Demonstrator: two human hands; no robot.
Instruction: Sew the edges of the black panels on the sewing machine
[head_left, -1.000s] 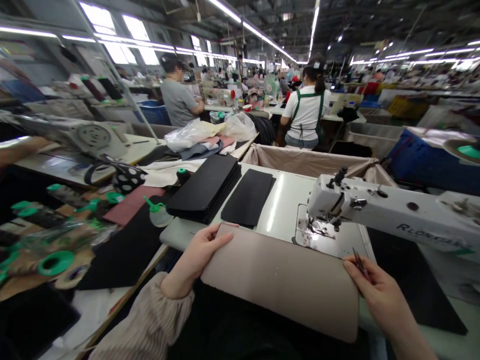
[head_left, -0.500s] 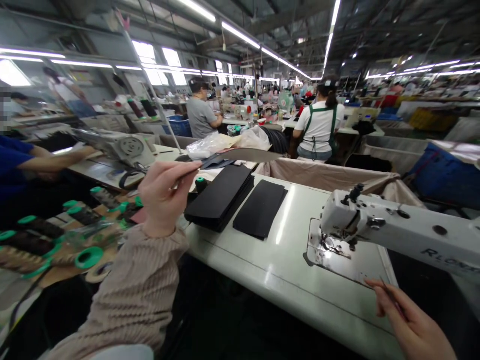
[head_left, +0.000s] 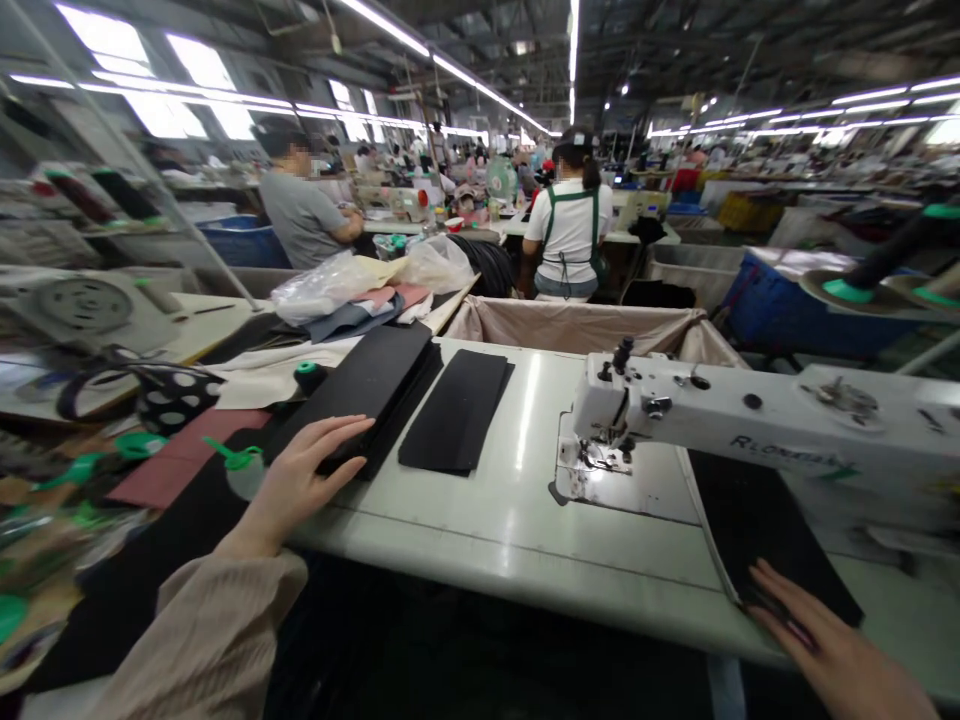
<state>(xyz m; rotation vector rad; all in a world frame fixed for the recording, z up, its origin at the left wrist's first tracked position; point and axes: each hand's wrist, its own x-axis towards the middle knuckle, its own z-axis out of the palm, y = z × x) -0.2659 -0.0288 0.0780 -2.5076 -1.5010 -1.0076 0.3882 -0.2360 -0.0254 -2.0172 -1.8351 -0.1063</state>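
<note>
My left hand (head_left: 315,470) rests at the near end of a tall stack of black fabric pieces (head_left: 382,375), its thumb and fingers apart. To the right of that stack lies a thinner pile of black pieces (head_left: 454,410). My right hand (head_left: 821,635) holds a slim dark tool (head_left: 784,615), mostly hidden by the fingers. Those fingers lie on the near part of a black panel (head_left: 765,515), right of the needle area. The white sewing machine (head_left: 675,400) stands between my hands, with nothing under its presser foot.
A cloth-lined bin (head_left: 577,325) stands behind the table (head_left: 480,530). Plastic bags (head_left: 322,285) and fabric scraps lie at the back left. A small green-capped bottle (head_left: 244,470) and a thread spool (head_left: 309,375) are near my left hand. Two co-workers are farther off.
My left hand has come down from the air to the tall stack and no longer holds the thin dark piece. My right hand has moved onto the black panel. The view has swung right.
</note>
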